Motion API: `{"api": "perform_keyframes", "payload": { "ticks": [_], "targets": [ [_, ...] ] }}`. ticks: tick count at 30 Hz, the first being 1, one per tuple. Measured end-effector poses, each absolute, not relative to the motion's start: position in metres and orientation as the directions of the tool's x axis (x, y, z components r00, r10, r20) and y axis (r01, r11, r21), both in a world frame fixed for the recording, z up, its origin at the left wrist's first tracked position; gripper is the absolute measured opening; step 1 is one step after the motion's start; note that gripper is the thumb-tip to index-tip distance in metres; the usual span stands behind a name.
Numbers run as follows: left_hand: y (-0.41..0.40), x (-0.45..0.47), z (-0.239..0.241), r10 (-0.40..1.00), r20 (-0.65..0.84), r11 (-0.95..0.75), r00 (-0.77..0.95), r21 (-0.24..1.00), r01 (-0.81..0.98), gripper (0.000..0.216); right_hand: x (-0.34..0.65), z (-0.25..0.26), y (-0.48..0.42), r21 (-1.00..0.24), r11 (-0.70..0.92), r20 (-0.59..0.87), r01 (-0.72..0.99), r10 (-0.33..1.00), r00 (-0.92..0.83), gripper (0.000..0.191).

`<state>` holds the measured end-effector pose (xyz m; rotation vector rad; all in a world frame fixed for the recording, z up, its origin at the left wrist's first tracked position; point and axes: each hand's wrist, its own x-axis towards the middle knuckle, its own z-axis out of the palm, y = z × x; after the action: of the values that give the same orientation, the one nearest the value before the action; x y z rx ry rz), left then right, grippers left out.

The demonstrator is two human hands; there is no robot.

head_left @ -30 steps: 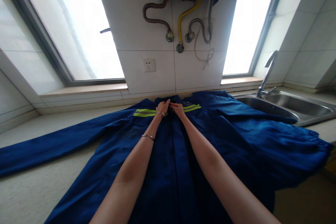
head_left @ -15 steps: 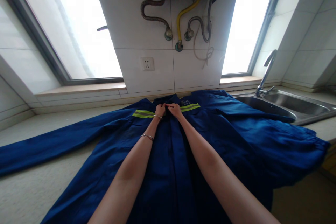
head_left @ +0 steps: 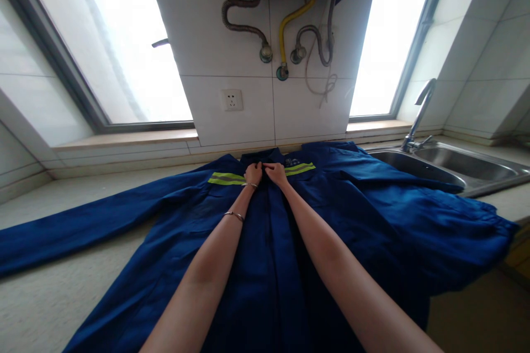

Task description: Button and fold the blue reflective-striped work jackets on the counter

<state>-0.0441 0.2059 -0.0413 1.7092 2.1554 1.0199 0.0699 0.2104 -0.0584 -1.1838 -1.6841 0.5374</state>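
A dark blue work jacket (head_left: pixel 343 215) with yellow-green reflective stripes lies spread front-up on a pale countertop (head_left: pixel 49 298). Its left sleeve stretches far out to the left. Its right sleeve is draped toward the sink. Both my arms reach straight ahead to the collar. My left hand (head_left: pixel 253 173), with bracelets on the wrist, and my right hand (head_left: pixel 275 172) meet at the top of the front placket. Each has its fingers pinched closed on the jacket's cloth near the collar.
A steel sink (head_left: pixel 455 168) with a tap (head_left: pixel 420 113) sits at the right. On the tiled wall ahead are a socket (head_left: pixel 232 100) and hoses (head_left: pixel 285 38) under a heater, with bright windows on both sides.
My left hand's fingers have curled tighter at the collar. Both hands stay at the same spot, and the view has shifted only slightly.
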Motion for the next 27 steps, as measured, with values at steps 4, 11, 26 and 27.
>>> {"api": "perform_keyframes", "payload": {
  "ticks": [4, 11, 26, 27],
  "targets": [
    [0.189, -0.037, -0.040, 0.861, 0.419, 0.068, -0.289, 0.469, 0.880, 0.041, 0.071, -0.053, 0.202, -0.764, 0.336, 0.411, 0.550, 0.912, 0.014, 0.036],
    [0.155, -0.062, -0.045, 0.973, 0.137, 0.148, -0.186, 0.246, 0.958, 0.074, 0.078, -0.027, 0.175, -0.701, 0.357, 0.259, 0.617, 0.934, -0.247, 0.036],
    [0.127, -0.083, -0.023, 0.858, 0.417, -0.003, -0.302, 0.590, 0.808, 0.046, 0.191, -0.040, -0.195, -0.961, -0.110, -0.268, 0.252, 0.581, -0.769, 0.037],
    [0.123, -0.085, -0.019, 0.853, 0.400, 0.023, -0.334, 0.611, 0.791, 0.043, 0.200, -0.059, -0.216, -0.935, -0.100, -0.334, 0.339, 0.567, -0.753, 0.034]
  ]
}}
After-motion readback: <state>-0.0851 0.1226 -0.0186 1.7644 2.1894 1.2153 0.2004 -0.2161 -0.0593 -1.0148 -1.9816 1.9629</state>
